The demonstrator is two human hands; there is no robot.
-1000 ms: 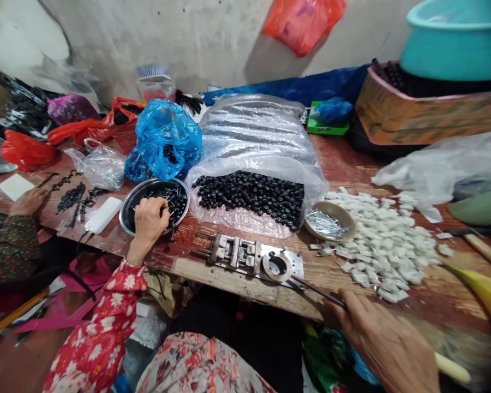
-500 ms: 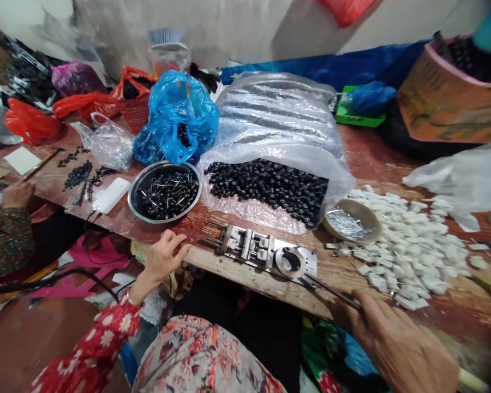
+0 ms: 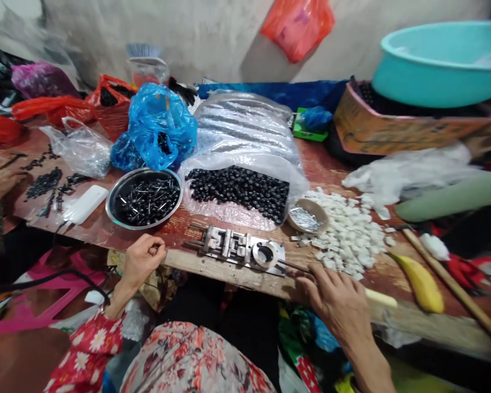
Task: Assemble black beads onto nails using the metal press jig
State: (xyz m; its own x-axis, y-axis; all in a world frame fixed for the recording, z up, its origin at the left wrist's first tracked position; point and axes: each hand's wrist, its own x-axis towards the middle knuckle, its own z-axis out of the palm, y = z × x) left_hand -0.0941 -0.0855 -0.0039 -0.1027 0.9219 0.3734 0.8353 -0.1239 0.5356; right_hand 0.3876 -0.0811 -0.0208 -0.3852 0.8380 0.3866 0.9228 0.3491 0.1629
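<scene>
A metal jig [image 3: 237, 246] with clamp blocks and a round ring lies along the table's front edge. From its right end runs a thin lever with a pale handle [image 3: 381, 298]. My right hand [image 3: 336, 297] is closed over this lever, its fingers lying across it. At the front edge left of the jig, my left hand [image 3: 144, 257] has its fingers curled together; whatever they may hold is hidden. Just beyond that hand stands a steel bowl [image 3: 111, 206] of black pieces with metal pins. Loose black round caps [image 3: 245, 188] spill from a clear plastic bag behind the jig.
To the right are a small bowl of metal pins [image 3: 307, 217], a heap of white pieces [image 3: 347, 232], a banana [image 3: 421, 284] and a hammer [image 3: 450, 284]. Blue bag [image 3: 161, 125] and turquoise basin [image 3: 442, 68] stand behind. Another person's hand [image 3: 4, 183] rests at far left.
The view has swung right, bringing in the basin, banana and hammer. My left fingers have curled in. My right hand stays on the lever, which now slopes less relative to the jig.
</scene>
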